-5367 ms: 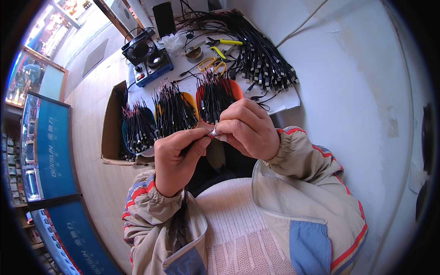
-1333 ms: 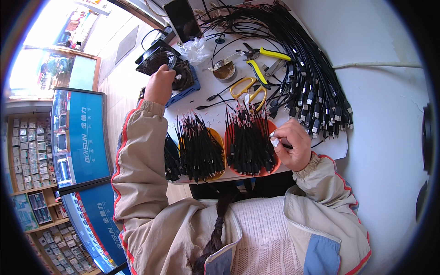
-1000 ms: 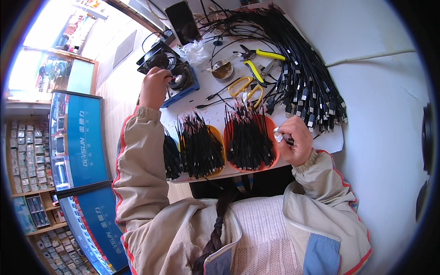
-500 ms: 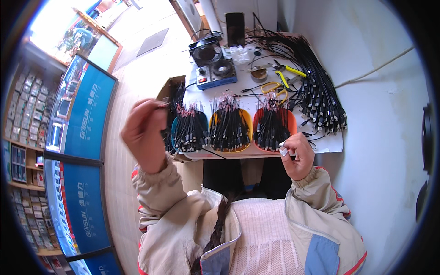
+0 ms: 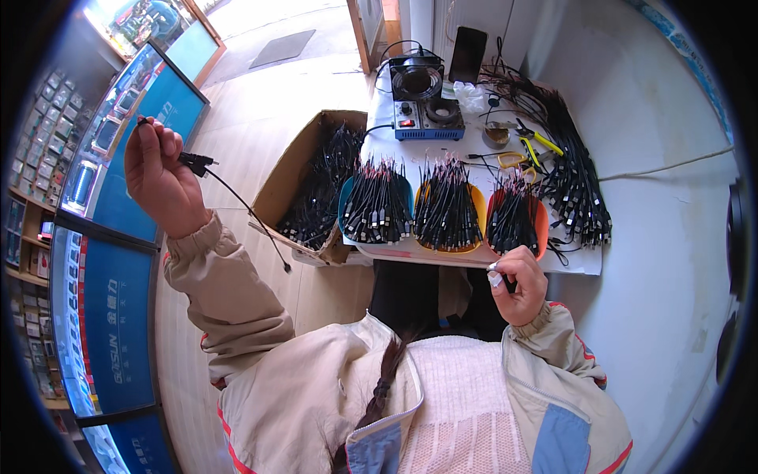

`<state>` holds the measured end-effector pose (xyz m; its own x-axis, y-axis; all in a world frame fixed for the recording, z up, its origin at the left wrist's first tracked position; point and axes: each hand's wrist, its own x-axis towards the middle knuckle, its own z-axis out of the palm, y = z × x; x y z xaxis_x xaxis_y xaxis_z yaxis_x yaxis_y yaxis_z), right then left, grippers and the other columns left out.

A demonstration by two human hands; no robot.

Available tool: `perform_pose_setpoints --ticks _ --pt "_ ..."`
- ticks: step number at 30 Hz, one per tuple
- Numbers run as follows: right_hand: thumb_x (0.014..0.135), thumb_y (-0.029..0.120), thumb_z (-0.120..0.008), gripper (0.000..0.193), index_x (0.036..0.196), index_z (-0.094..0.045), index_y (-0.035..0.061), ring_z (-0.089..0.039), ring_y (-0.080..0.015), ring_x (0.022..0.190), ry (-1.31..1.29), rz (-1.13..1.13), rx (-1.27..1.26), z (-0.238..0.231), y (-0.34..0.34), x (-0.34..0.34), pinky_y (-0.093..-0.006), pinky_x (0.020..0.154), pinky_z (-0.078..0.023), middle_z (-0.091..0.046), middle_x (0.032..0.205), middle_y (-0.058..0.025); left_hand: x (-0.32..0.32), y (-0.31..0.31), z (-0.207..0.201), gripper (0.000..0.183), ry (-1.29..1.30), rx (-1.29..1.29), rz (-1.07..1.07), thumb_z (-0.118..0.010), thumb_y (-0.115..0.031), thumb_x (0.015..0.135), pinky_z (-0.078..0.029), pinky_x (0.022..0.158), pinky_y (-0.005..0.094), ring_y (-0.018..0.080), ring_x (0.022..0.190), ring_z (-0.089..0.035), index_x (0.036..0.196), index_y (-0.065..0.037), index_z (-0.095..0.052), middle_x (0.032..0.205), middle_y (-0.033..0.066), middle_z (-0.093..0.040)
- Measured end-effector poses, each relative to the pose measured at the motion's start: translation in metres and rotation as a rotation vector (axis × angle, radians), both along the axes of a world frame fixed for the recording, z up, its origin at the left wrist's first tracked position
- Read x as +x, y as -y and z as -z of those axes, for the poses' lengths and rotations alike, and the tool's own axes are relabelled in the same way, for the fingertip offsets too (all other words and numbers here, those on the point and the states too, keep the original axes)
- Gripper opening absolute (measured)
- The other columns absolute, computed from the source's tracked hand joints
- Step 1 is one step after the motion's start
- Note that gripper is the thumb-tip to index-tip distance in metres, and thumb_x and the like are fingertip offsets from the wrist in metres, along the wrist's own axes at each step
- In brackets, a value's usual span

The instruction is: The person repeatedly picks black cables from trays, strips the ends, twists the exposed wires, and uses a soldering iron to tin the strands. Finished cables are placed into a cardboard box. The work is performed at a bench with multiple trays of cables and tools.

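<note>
My left hand (image 5: 162, 178) is raised out to the left, closed on a short black cable (image 5: 241, 204). A connector end of it sticks out beside the fingers, a dark end shows above the fingertips, and one end hangs down. My right hand (image 5: 521, 288) is pinched closed at the table's front edge, below the orange bin (image 5: 542, 225). White wrapping (image 5: 495, 278) covers its thumb tip; what its fingers hold is too small to make out. Black cables with bared pinkish wire ends fill the orange, yellow (image 5: 481, 217) and teal (image 5: 345, 207) bins.
A cardboard box (image 5: 272, 201) of black cables stands left of the white table (image 5: 580, 261). On the table are a blue soldering station (image 5: 426, 118), a phone (image 5: 467, 55), yellow-handled pliers (image 5: 545, 144), scissors (image 5: 512, 160) and a large cable bundle (image 5: 580, 197). Blue-fronted display cases (image 5: 118, 324) line the left.
My left hand has moved up and left, and the cable in it now shows plainly. The view has shifted left, bringing the cardboard box into sight. My right hand stays pinched near the table edge.
</note>
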<state>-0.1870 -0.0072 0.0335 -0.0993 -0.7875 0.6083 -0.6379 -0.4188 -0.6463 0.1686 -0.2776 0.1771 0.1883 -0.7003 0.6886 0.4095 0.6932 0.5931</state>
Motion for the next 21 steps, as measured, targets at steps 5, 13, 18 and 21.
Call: perform_pose_setpoints --ticks 5,13,18,21 --pt "0.078 0.006 -0.065 0.010 0.085 -0.058 0.0025 -0.058 -0.0238 0.068 -0.025 -0.015 0.036 0.001 0.009 0.008 -0.0314 0.062 -0.047 -0.060 0.077 -0.0085 0.010 0.031 0.030 0.012 0.013 0.043 -0.117 -0.062 -0.010 0.093 -0.038 0.058 0.0220 0.0084 0.063 -0.046 0.097 0.001 -0.065 0.081 0.0044 -0.062" --pt "0.076 0.004 -0.065 0.011 0.085 -0.059 0.0024 -0.058 -0.0246 0.068 -0.010 -0.040 0.086 0.009 0.021 0.010 -0.0326 0.063 -0.047 -0.060 0.077 -0.0088 0.029 0.066 0.085 0.012 0.024 0.252 -0.329 -0.064 -0.008 0.091 -0.038 0.054 0.0193 0.0070 0.060 -0.048 0.097 0.002 -0.065 0.076 0.0039 -0.062" --pt "0.075 0.003 -0.065 0.011 0.084 -0.060 0.0019 -0.059 -0.0253 0.069 0.000 -0.035 0.096 0.012 0.026 0.007 -0.0332 0.063 -0.048 -0.060 0.076 -0.0091 0.011 0.107 0.108 0.010 0.091 0.225 -0.234 -0.064 -0.006 0.091 -0.038 0.051 0.0196 0.0068 0.059 -0.048 0.095 0.003 -0.066 0.075 0.0037 -0.062" --pt "0.076 0.003 -0.065 0.010 0.084 -0.060 0.0009 -0.058 -0.0262 0.070 -0.001 -0.048 0.138 0.006 0.032 0.007 -0.0334 0.064 -0.048 -0.060 0.077 -0.0099 -0.014 0.149 0.137 0.007 0.114 0.190 -0.183 -0.065 -0.004 0.090 -0.041 0.050 0.0182 0.0072 0.057 -0.051 0.091 0.002 -0.067 0.072 0.0031 -0.062"
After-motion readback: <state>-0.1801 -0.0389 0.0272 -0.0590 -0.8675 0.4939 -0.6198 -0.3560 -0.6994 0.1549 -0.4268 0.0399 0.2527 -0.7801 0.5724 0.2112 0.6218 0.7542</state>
